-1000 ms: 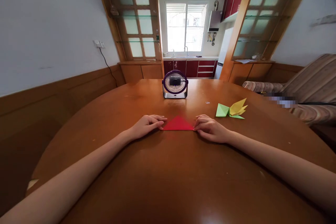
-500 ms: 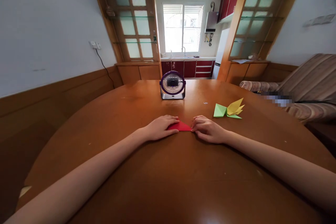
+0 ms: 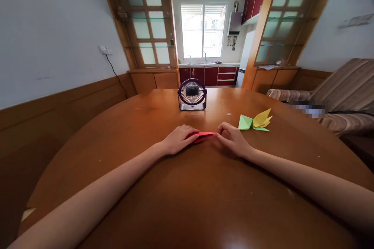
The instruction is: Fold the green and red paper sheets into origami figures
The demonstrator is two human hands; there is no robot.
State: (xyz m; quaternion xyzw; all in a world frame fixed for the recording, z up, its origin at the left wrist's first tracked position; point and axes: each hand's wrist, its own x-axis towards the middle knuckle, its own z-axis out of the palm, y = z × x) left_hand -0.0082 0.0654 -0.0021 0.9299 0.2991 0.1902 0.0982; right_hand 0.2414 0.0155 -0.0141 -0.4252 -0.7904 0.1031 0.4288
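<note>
On the wooden table (image 3: pixel 187 198), on my side of the fan (image 3: pixel 192 92), my left hand (image 3: pixel 180 140) grips the red paper (image 3: pixel 203 136) between thumb and fingers. My right hand (image 3: pixel 234 141) pinches its right corner, as far as I can make out; that corner, flat half a second ago, is now raised.

From my end I've got one piece of bright red paper (image 3: pixel 202 136), folded, its left part hidden under the left grip (image 3: pixel 179 140), so can't see the full outline. Right tip's pinched in the right grip (image 3: pixel 232 140), looking tilted up off the surface (image 3: pixel 187 186), layers slightly parted.
</note>
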